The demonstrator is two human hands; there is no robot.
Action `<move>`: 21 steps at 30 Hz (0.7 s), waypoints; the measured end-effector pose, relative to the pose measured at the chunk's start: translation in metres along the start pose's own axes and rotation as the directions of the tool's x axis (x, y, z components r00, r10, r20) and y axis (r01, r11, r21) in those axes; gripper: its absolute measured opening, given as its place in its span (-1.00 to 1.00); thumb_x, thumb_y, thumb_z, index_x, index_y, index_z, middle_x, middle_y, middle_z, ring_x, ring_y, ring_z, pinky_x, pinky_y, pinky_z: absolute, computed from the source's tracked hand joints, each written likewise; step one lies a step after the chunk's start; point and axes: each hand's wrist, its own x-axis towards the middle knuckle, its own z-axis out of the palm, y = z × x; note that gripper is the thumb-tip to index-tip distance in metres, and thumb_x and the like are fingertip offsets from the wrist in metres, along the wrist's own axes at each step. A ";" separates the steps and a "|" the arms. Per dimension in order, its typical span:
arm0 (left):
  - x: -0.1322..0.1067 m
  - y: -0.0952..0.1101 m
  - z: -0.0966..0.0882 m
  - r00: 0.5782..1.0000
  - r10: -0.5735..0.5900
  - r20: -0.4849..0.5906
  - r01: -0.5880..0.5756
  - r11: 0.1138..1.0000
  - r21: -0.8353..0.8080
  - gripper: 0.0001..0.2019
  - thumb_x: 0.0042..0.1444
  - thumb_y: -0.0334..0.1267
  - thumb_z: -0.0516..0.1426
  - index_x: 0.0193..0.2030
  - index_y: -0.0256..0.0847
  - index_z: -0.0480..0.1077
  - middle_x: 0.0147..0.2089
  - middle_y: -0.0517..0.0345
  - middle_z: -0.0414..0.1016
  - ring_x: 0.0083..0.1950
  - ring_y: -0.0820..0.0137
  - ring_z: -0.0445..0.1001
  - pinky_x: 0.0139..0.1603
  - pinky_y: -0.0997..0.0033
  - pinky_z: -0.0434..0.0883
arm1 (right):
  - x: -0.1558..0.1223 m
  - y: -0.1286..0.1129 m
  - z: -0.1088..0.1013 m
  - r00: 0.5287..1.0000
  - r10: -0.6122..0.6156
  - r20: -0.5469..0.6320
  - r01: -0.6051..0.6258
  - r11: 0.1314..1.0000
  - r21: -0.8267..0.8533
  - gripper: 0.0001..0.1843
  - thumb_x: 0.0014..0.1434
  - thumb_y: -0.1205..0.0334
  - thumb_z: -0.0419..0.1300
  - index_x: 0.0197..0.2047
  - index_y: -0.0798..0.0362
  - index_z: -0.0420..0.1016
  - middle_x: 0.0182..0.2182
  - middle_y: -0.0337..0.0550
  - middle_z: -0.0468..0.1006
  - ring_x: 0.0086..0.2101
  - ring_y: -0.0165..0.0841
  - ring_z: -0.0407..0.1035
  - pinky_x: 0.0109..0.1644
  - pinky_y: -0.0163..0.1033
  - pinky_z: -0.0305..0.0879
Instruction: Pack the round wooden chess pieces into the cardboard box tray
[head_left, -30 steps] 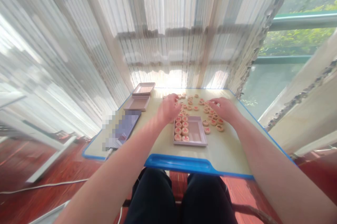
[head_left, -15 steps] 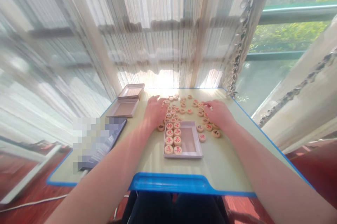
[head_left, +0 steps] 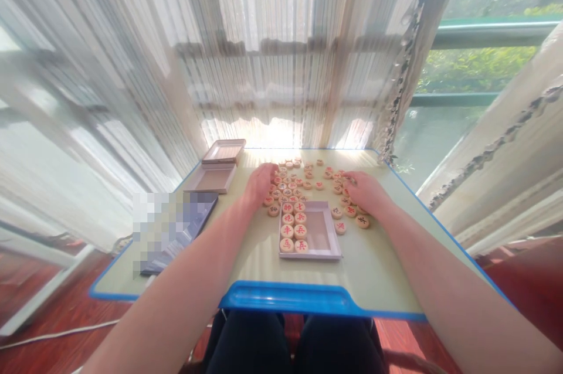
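Observation:
Many round wooden xiangqi pieces [head_left: 288,192] with red and black characters lie scattered across the middle of the table. At the left edge of this spread, my left hand [head_left: 261,182] rests with its fingers loosely curved beside the pieces, gripping none that I can see. My right hand [head_left: 368,191] lies at the right edge, its fingers reaching over pieces there; some are partly hidden beneath it. Nearer to me, a shallow open box [head_left: 317,255] has two columns of red-marked pieces [head_left: 300,231] on its left side. Its right side shows bare bottom.
An open box [head_left: 210,179] and another box part [head_left: 223,151] lie at the back left. A dark flat device [head_left: 193,227], partly blurred out, is on the table's left. A blue tray groove [head_left: 285,296] runs along the front edge. Sheer curtains [head_left: 272,69] hang behind.
The fingers of my left hand have drawn in closer to the pieces, and more pieces show beside it. My right hand has barely moved. The whole view has shifted slightly.

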 end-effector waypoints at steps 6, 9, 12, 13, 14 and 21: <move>0.000 0.008 -0.011 0.998 0.042 -0.038 -0.032 0.970 0.241 -0.76 0.01 -0.29 -0.01 -0.23 -0.23 0.43 -0.15 0.04 0.53 -0.15 0.36 0.48 -0.17 0.40 0.44 | -0.002 0.000 -0.003 0.999 0.001 -0.054 0.000 1.000 0.022 -0.64 0.08 0.27 0.04 -0.10 0.06 0.54 -0.05 0.01 0.46 -0.30 -0.30 0.43 -0.17 -0.19 0.34; -0.004 0.016 -0.019 0.982 0.188 0.005 -0.163 0.838 0.522 -0.72 -0.03 -0.39 -0.02 -0.23 -0.20 0.46 -0.16 0.07 0.55 -0.11 0.33 0.47 -0.06 0.37 0.40 | -0.002 0.002 0.000 0.998 -0.029 -0.064 0.028 1.000 -0.008 -0.69 0.07 0.25 0.06 -0.18 0.05 0.57 -0.10 0.00 0.47 -0.35 -0.31 0.41 -0.20 -0.19 0.33; -0.010 0.025 -0.021 0.978 0.190 0.087 -0.197 0.708 0.678 -0.68 -0.06 -0.42 -0.01 -0.23 -0.20 0.50 -0.18 0.06 0.57 -0.11 0.28 0.49 -0.03 0.35 0.39 | -0.001 0.003 0.001 0.995 -0.052 -0.086 0.046 0.996 -0.071 -0.70 0.06 0.22 0.09 -0.18 0.03 0.59 -0.19 0.01 0.48 -0.27 -0.22 0.40 -0.14 -0.13 0.32; -0.012 0.027 -0.020 0.974 0.196 0.112 -0.218 0.686 0.694 -0.68 -0.05 -0.41 -0.02 -0.22 -0.20 0.51 -0.17 0.05 0.57 -0.11 0.27 0.49 -0.03 0.34 0.39 | -0.001 0.003 0.000 0.994 -0.057 -0.093 0.050 0.995 -0.083 -0.69 0.06 0.22 0.09 -0.17 0.02 0.58 -0.21 0.01 0.48 -0.23 -0.19 0.40 -0.10 -0.11 0.31; -0.013 0.028 -0.019 0.963 0.220 0.157 -0.266 0.669 0.693 -0.67 -0.03 -0.41 -0.02 -0.21 -0.21 0.52 -0.15 0.05 0.56 -0.09 0.27 0.48 0.00 0.33 0.39 | -0.002 0.002 -0.001 0.994 -0.059 -0.095 0.051 0.995 -0.085 -0.68 0.06 0.21 0.09 -0.16 0.03 0.58 -0.21 0.02 0.48 -0.20 -0.17 0.39 -0.07 -0.09 0.29; -0.011 0.019 -0.006 0.805 0.257 0.535 -0.569 0.587 0.575 -0.50 -0.13 -0.59 -0.07 -0.22 -0.07 0.56 -0.03 0.25 0.54 0.15 0.31 0.35 0.25 0.28 0.22 | -0.007 -0.008 -0.006 0.998 -0.060 -0.009 0.060 0.998 -0.001 -0.70 0.10 0.22 0.06 -0.18 0.04 0.58 -0.20 -0.02 0.45 -0.22 -0.23 0.38 -0.04 -0.12 0.27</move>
